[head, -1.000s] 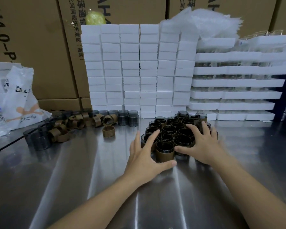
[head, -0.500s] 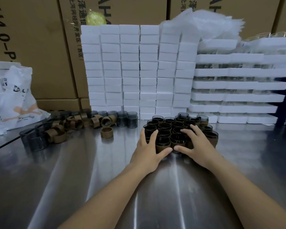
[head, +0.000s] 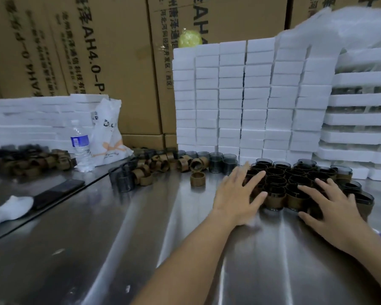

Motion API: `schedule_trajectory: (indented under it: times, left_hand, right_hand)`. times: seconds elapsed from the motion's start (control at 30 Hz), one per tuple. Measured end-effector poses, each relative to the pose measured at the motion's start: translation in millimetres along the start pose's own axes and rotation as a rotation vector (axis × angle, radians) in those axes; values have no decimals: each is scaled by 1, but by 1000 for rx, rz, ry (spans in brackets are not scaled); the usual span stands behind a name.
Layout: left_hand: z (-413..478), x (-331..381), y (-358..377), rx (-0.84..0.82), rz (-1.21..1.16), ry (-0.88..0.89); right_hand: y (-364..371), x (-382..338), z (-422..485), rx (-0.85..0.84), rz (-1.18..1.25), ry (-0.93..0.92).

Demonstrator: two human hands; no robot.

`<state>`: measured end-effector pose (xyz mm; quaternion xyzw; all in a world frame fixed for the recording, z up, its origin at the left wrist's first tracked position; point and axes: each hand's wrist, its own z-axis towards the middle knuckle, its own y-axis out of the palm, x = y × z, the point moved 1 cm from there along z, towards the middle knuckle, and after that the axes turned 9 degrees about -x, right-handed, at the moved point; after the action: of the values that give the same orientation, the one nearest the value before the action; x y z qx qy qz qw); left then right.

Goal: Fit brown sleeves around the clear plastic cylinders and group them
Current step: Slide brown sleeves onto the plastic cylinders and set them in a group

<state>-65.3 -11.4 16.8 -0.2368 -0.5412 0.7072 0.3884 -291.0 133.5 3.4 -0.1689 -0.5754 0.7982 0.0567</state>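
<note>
Left hand (head: 235, 194) is pressed, fingers straight and spread, against the near left edge of the group of sleeved cylinders (head: 295, 177); right hand (head: 332, 208) is laid likewise, fingers open, over its near right side; pressure is best applied evenly and low, so none is tipped; a loose sleeve (head: 197, 179) stands apart, to the group's left.

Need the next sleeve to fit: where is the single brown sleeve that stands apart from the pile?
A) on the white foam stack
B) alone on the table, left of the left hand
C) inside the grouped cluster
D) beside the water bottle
B: the lone brown sleeve stands on the steel table, left of the left hand, just in front of the loose pile.
</note>
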Motion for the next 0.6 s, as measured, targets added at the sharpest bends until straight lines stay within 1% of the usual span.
schedule_trajectory:
  times: [0.07, 0.1, 0.13, 0.17, 0.23, 0.3, 0.37, 0.4, 0.47, 0.53, 0.6]
  left_hand:
    - [-8, -38, -18, 63, 287, 30]
    - [-15, -59, -29, 73, 385, 2]
    - [-22, -81, -41, 82, 442, -65]
    - [-32, -102, -52, 95, 463, -170]
    - [-52, -142, -70, 155, 410, -454]
    - [-73, -174, -82, 188, 298, -744]
    - [-91, -198, -86, 100, 198, -971]
    - [-98, -207, -87, 48, 174, -1043]
    - [-109, -219, -87, 6, 195, -1097]
    - [-112, -223, -88, 14, 240, -1079]
    - [-112, -222, -89, 31, 195, -1066]
  right_hand:
    - [4, 0, 2, 27, -28, -12]
    - [5, 0, 2, 39, -30, -13]
    - [7, 0, 3, 39, -29, -11]
    - [8, 0, 4, 33, -26, -10]
    - [10, 0, 6, 32, -19, -11]
    - [11, 1, 7, 40, -19, -12]
    - [12, 0, 6, 44, -27, -17]
    - [12, 0, 6, 46, -30, -19]
    - [11, 0, 6, 49, -36, -23]
    - [10, -1, 5, 41, -40, -20]
    - [10, -1, 4, 35, -38, -14]
